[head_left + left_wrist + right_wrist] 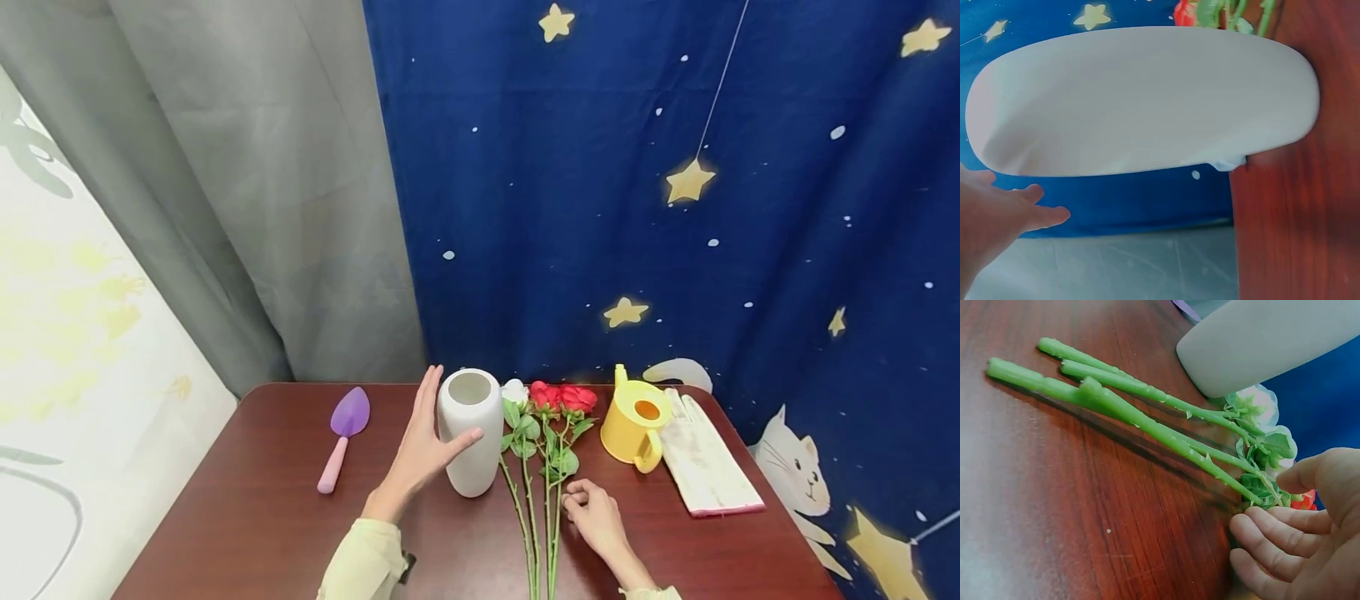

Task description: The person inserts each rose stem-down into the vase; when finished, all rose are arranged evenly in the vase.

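A tall white vase (pixel 474 446) stands upright on the table, its round mouth facing up. My left hand (pixel 422 450) is at its left side, fingers straight and thumb spread across its front. In the left wrist view, a gap shows between the fingertips and the vase (pixel 1147 103). Right of the vase lie long-stemmed artificial roses, white (pixel 515 392) and red (pixel 578 398), their green stems (pixel 1147 425) pointing toward me. Beside the stems is my right hand (pixel 597 518), fingers loosely bent. Its thumb and fingers stand apart near the leaves, gripping nothing.
A trowel with a purple blade (pixel 351 413) and pink handle lies at the left. To the right stand a yellow watering can (pixel 622 429) and, next to it, white gloves (pixel 705 458) with a pink hem. Curtains hang behind the dark wooden table (pixel 247 500).
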Demonstrator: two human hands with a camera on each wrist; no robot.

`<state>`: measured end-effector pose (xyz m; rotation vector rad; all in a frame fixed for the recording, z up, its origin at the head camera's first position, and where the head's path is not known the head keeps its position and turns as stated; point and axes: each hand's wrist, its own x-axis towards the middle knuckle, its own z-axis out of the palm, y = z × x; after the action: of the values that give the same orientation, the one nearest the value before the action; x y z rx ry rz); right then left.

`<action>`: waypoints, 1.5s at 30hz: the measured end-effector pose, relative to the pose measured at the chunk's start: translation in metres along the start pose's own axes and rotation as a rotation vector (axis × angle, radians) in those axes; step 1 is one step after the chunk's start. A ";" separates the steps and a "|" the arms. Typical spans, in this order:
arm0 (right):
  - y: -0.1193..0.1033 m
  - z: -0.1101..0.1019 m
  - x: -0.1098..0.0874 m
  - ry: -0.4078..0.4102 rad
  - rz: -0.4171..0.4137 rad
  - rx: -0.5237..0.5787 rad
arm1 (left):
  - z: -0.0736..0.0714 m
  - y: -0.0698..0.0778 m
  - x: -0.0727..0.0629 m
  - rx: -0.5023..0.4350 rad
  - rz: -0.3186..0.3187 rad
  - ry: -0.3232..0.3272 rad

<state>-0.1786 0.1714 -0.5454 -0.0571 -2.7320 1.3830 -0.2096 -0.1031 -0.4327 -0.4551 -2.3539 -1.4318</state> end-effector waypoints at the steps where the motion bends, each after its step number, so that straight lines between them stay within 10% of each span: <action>1: 0.000 0.001 0.001 -0.001 0.011 0.002 | 0.002 0.002 0.004 0.000 0.004 0.009; 18: 0.001 0.013 0.020 -0.037 0.100 -0.049 | 0.026 -0.006 0.020 -0.072 -0.043 0.133; 45: 0.020 0.001 0.022 -0.291 0.300 0.748 | 0.030 -0.010 0.019 -0.051 -0.029 0.181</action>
<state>-0.2008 0.1836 -0.5609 -0.2379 -2.2609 2.5821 -0.2351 -0.0785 -0.4447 -0.2927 -2.1938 -1.4828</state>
